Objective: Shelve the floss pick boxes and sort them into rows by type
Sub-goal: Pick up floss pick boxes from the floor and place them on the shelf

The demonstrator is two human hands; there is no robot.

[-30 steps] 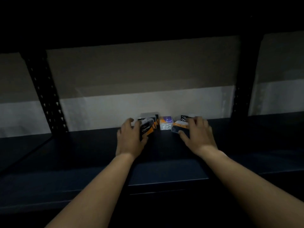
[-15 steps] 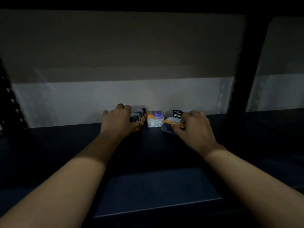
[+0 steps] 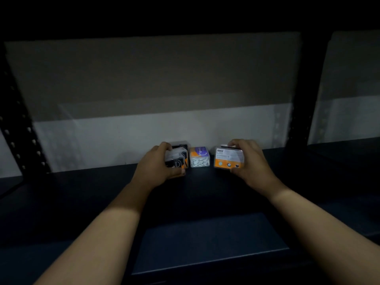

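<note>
The floss pick boxes stood at the back of the dark shelf, close against the pale wall. In the middle was a clear box with white picks and a purple and orange label; it stood upright on the shelf and no hand touched it. Just beside it on my left side was a black charcoal box, and my left hand held it, the fingers curled over its top and the thumb pressed under its front edge. Behind it I saw the edge of another dark box, but I could not tell which type it was.

On my right side, a little apart from the middle box, my right hand gripped an orange box, with the fingers curled over the top edge and the thumb below. This box was tilted so that its printed label side faced me. I could not tell if it rested on the shelf or was lifted from it.

I judged that the step in hand was the sorting, not the carrying: both hands held boxes already at the back row. If the orange box was of the charcoal type, the next move would call for bringing it to the black box and setting it upright. The white box between them would need to go to its own row. The dim light made the labels hard to read.
</note>
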